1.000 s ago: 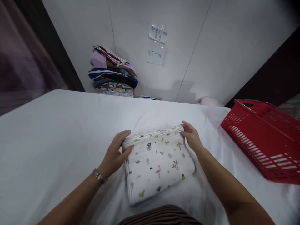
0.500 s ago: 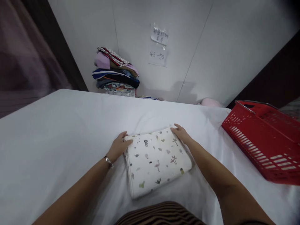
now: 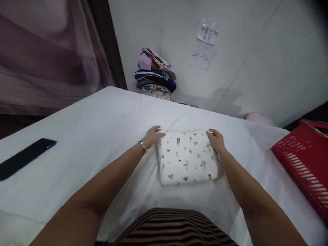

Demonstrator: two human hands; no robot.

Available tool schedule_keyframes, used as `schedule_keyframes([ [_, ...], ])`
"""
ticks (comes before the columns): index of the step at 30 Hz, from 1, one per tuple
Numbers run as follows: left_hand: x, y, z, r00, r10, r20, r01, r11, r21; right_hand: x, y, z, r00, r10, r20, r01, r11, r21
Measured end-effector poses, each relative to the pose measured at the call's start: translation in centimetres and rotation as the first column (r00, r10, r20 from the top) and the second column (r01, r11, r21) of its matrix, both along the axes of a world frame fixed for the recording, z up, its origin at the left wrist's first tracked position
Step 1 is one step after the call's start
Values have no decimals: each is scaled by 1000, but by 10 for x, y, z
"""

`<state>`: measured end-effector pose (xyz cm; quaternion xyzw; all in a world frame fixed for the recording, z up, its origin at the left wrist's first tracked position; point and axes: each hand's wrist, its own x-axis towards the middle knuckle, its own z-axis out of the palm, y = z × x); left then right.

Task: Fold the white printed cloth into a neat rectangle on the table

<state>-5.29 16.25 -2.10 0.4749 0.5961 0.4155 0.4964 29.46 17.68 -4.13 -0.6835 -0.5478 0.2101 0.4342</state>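
A folded white cloth [image 3: 188,159] printed with small plants, birds and palm trees lies flat on the white-covered table [image 3: 107,130] in front of me. My left hand [image 3: 153,135] grips its far left corner, thumb on top and fingers behind the edge. At the far right corner, my right hand [image 3: 215,139] pinches the cloth in the same way. Several folded layers show along the cloth's left side. The fingertips of both hands are partly hidden by the cloth.
A red plastic basket [image 3: 304,160] stands at the right. On the left lies a flat dark object [image 3: 25,157]. Beyond the far edge, a stack of folded fabrics [image 3: 156,77] rests against the wall, near taped paper notes [image 3: 202,56]. A pinkish curtain [image 3: 51,61] hangs at the left.
The view has swung left, bringing the dark flat object into sight. The cloth has turned slightly and now lies squarer to me; both hands stay on its far corners.
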Motion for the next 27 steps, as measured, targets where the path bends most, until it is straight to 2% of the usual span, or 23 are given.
schedule_keyframes([
  [2, 4, 10, 7, 999, 0, -46, -1, 1000, -15, -1, 5, 0, 999, -24, 44, 24, 1000, -9],
  [6, 11, 23, 8, 985, 30, -171, -50, 993, -111, -1, 10, -5, 957, -1, 292, 36, 993, -115],
  [10, 4, 18, 4, 994, 51, -98, -64, 989, -133, 3, 6, -4, 915, 54, 400, 23, 983, -185],
  [13, -6, 2, 1, 998, 62, -23, -65, 984, -164, -5, -10, -2, 908, 60, 414, -52, 998, -29],
  [15, -9, -12, -2, 998, 66, 9, -64, 982, -180, -20, -25, -3, 902, 116, 415, -175, 979, 106],
  [16, -8, -19, -4, 998, 65, 18, -61, 981, -185, -30, -34, -5, 881, 180, 437, -254, 960, 118],
  [17, -7, -25, -7, 998, 63, 23, -58, 981, -187, -41, -41, -6, 847, 245, 472, -327, 940, 99],
  [19, -2, -35, -12, 998, 64, 24, -58, 982, -181, -60, -54, -8, 734, 383, 561, -439, 898, -40],
  [22, 6, -41, -18, 996, 90, 12, -88, 984, -152, -78, -63, -3, 607, 487, 628, -449, 862, -235],
  [24, 9, -42, -20, 993, 113, 15, -110, 985, -136, -86, -64, 5, 611, 478, 632, -434, 869, -238],
  [27, 11, -42, -20, 989, 141, 43, -134, 982, -132, -104, -64, 16, 735, 426, 528, -459, 885, -76],
])
